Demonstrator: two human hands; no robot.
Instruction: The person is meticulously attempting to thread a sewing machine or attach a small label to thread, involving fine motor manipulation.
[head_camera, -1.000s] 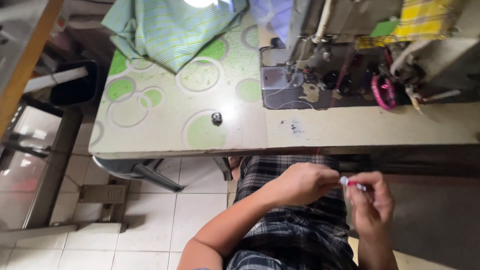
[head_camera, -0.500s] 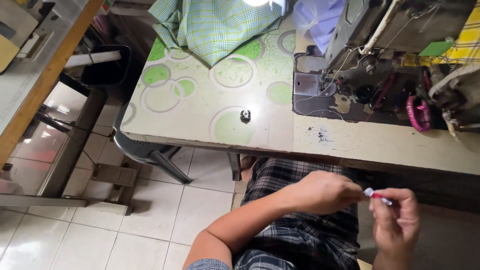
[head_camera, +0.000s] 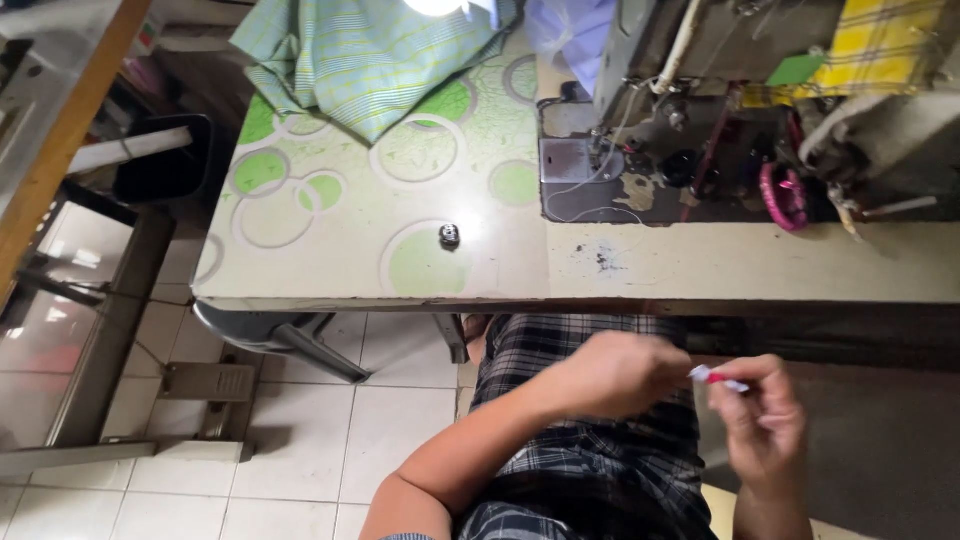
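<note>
Two bare hands work close together below the table edge, over a lap in dark plaid cloth (head_camera: 590, 470). Right hand (head_camera: 765, 425): fingers curled in, thumb and forefinger pinched on a small white piece (head_camera: 715, 377) with a touch of red at one end; too blurred to tell what it is. Left hand (head_camera: 610, 375): loosely closed, knuckles up, fingertips drawn narrow toward the same piece; cannot tell whether they touch it. The piece sits between the two hands, in the air, well below the tabletop.

Above: sewing table (head_camera: 330, 250) with a pale cover printed in green circles. Small dark round object (head_camera: 450, 236) lies alone on it near the front edge. Green-and-yellow checked fabric (head_camera: 370, 60) heaped at the far side. Sewing machine (head_camera: 720, 130) to the right, pink ring (head_camera: 785, 195) hanging at its front, yellow plaid cloth (head_camera: 880, 40) over its top. White floor tiles (head_camera: 300, 440) below.
</note>
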